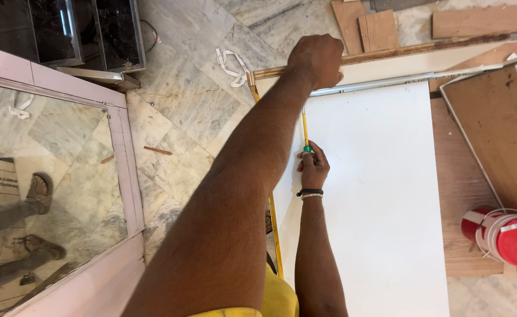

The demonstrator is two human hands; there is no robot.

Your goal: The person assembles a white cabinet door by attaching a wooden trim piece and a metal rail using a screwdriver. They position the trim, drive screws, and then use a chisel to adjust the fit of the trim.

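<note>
Nearest the camera, the left forearm stretches out over the marble floor (182, 100) to the far left corner of a flat white rectangular board (382, 194). Its left hand (317, 58) is closed in a fist there, pressing down on the end of a long silver metal straightedge (411, 78) that runs along the board's far edge. What the fist grips beneath it cannot be told.

Closer in, the right hand (313, 167), with a black and white bracelet at the wrist, is closed around a yellow pencil with a green end (305, 132). It rests at the board's left edge, the pencil's shaft pointing toward the far corner and lying close along that edge. A thin yellow strip (275, 235) runs beside the board's left edge.

Right of the white board lie brown plywood sheets (493, 141), and a red plastic bucket with a white rim (508, 235) lies on its side on them near the right edge. At the left stands a pink-framed mirror (53, 170) reflecting sandalled feet.
</note>
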